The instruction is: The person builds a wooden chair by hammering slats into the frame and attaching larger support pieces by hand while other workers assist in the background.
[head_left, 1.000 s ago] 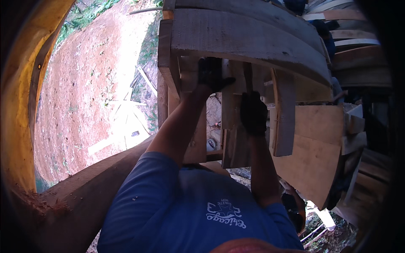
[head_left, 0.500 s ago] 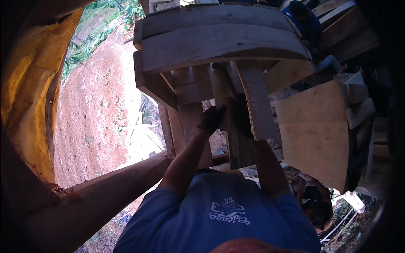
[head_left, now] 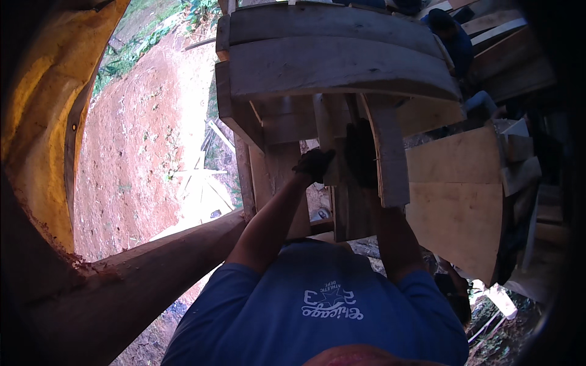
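Both of my hands wear dark gloves and reach into a wooden framework of boards. My left hand [head_left: 314,165] is closed on the edge of a narrow upright board [head_left: 326,134]. Just to its right is my right hand [head_left: 361,152], deep in shadow beside a curved, thick board [head_left: 389,152]. A slim wooden handle [head_left: 352,107] shows above the right hand, which looks wrapped round it; its far end is hidden. Overhead of both hands, on the far side, a wide curved plank [head_left: 336,64] spans the framework.
A large pale panel [head_left: 455,201] stands on the right. Other people [head_left: 452,36] are at the far right and lower right. On the left, a thick beam [head_left: 159,268] runs beside a yellow sheet [head_left: 36,110], with a reddish dirt slope [head_left: 134,165] beyond.
My right hand has moved farther away, and the wooden handle has swung from leaning left to nearly upright. My left hand stays on the board. The view has shifted slightly.
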A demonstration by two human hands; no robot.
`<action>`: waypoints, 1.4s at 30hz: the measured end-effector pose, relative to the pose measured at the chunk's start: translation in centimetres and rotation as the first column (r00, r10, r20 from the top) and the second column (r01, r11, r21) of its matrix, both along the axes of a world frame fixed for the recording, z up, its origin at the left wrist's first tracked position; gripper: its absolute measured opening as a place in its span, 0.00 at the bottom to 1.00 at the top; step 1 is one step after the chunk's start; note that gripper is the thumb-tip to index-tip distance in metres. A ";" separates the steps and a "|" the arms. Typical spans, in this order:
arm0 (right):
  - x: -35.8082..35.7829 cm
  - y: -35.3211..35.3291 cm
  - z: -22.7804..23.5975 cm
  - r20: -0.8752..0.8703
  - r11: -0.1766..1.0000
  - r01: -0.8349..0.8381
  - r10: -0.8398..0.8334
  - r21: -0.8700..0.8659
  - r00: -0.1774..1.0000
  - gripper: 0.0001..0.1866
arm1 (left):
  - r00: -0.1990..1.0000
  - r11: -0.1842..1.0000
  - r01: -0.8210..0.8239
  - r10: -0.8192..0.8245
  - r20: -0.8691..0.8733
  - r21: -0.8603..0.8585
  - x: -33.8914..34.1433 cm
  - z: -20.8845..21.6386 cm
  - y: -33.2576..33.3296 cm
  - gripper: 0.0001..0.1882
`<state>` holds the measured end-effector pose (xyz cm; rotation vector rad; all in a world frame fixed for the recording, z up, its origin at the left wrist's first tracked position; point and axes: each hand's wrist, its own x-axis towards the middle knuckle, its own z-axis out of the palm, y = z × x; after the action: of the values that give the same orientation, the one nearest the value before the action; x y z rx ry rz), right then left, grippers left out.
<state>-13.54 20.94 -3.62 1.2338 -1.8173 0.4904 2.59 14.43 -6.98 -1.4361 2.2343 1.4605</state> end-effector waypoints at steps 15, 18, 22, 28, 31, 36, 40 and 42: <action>2.0 -0.5 1.9 0.348 0.959 0.153 -0.231 0.237 0.909 0.19 | 0.999 0.999 0.042 -0.042 -0.024 -0.012 -0.1 -0.4 0.2 0.35; 3.2 -1.9 4.5 0.427 0.987 0.057 -0.118 0.151 0.897 0.20 | 0.999 0.986 0.048 -0.049 -0.006 -0.161 0.9 -2.4 0.8 0.28; 1.3 -0.2 3.0 0.508 0.957 -0.271 0.283 -0.099 0.814 0.21 | 1.000 1.000 0.017 -0.017 -0.009 -0.003 -0.2 4.5 0.3 0.33; 0.8 -0.4 4.1 0.490 0.980 -0.085 -0.015 0.181 0.872 0.19 | 0.995 0.980 -0.094 0.097 -0.009 0.174 0.3 5.3 -0.6 0.40; 2.4 -0.4 6.0 0.514 0.991 -0.075 0.009 0.108 0.858 0.19 | 0.997 0.989 -0.074 0.075 -0.002 0.126 0.7 5.6 0.2 0.38; 2.7 0.0 3.1 0.380 0.949 0.114 -0.225 0.293 0.897 0.18 | 0.989 0.996 -0.023 0.010 -0.145 -0.092 0.4 2.6 0.4 0.37; 2.6 -1.5 9.0 0.605 0.950 -0.085 -0.120 0.299 0.787 0.16 | 0.998 0.988 -0.061 0.063 -0.009 0.141 0.5 4.0 0.3 0.37; 3.5 -1.2 8.0 0.566 0.968 -0.033 -0.118 0.250 0.816 0.15 | 0.997 0.990 -0.081 0.081 0.005 0.113 0.4 3.7 0.2 0.37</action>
<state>-10.07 19.76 4.36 1.2941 -2.4835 0.6818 3.03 14.66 -3.24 -1.5082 2.0788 1.5825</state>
